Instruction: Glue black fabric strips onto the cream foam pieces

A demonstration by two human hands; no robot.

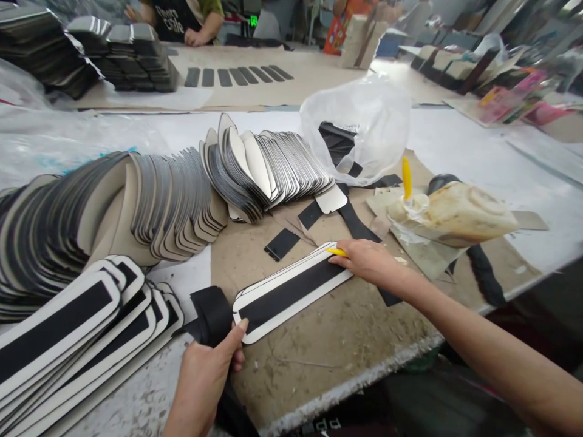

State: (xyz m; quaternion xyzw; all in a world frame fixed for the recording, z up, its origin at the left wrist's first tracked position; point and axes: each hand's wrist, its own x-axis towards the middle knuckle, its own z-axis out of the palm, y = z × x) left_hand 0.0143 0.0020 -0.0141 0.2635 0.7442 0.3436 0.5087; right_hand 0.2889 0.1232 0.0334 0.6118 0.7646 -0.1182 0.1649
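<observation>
A long white panel with rounded corners lies slantwise before me, a black strip along its middle. More white edges show along its far side. My left hand is closed on its near left end, thumb on top and fingers curled below. Beside that hand is a folded length of black material. Over the panel's far right end, my right hand is closed round a yellow pointed tool; its tip sticks out to the left, and the rest is hidden in the fingers.
Similar panels with black strips are piled at left. Behind them stand rows of curved pieces. At right sit a stained plastic bottle and another yellow tool. A clear bag holds black pieces. A person stands across the table.
</observation>
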